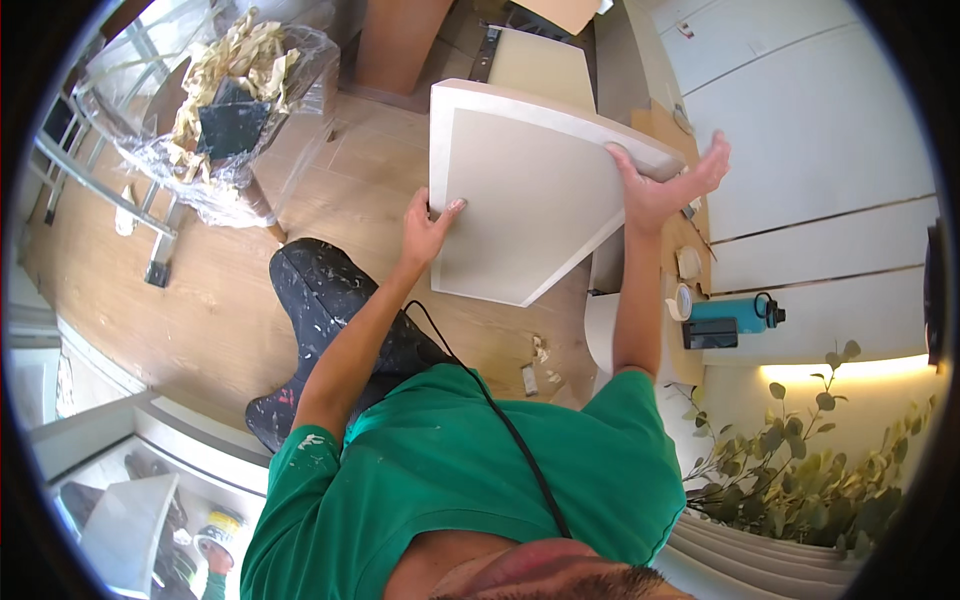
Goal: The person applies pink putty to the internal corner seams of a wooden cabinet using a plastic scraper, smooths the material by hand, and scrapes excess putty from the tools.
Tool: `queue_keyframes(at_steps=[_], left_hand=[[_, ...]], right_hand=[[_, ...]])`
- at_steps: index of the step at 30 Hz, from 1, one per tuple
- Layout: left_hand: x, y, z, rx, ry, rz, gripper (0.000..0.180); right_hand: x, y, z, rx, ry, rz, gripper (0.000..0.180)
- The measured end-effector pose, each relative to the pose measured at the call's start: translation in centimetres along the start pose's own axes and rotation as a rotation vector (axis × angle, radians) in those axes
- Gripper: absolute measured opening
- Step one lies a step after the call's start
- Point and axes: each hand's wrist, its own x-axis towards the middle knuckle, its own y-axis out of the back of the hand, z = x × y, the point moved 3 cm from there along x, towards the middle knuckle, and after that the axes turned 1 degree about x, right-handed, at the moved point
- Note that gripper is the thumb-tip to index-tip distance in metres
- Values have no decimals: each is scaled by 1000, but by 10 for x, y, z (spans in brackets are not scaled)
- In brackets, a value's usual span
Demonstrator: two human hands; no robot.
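Observation:
I hold a large flat beige panel (520, 200) with a raised lighter rim in front of me, above the wooden floor. My left hand (425, 225) grips its left edge, thumb on the face. At the panel's upper right edge my right hand (665, 180) is pressed against it, the fingers stretched out behind the rim. My forearms rise from a green shirt at the bottom of the view. A paint-spattered dark trouser leg (330, 300) is below the panel.
A clear plastic bag (230, 100) of crumpled paper sits on a chair at upper left. Another beige panel (540, 65) lies beyond. Tape rolls (682, 300) and a teal bottle (740, 312) rest along the white wall at right. A leafy plant (800, 480) stands at lower right.

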Motion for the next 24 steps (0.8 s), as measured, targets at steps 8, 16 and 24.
queue_keyframes(at_steps=[8,16,24], left_hand=[[-2,-9,-2,7,22,-26,43],[-1,11,29,105,34,-209,57],[-43,36,49,100,300,-103,62]], right_hand=[[-208,2,43,537,-1083,-105,69],[-200,-37,55,554,-1085,-7,44],[-119,-87,21,503,-953,-498,69]])
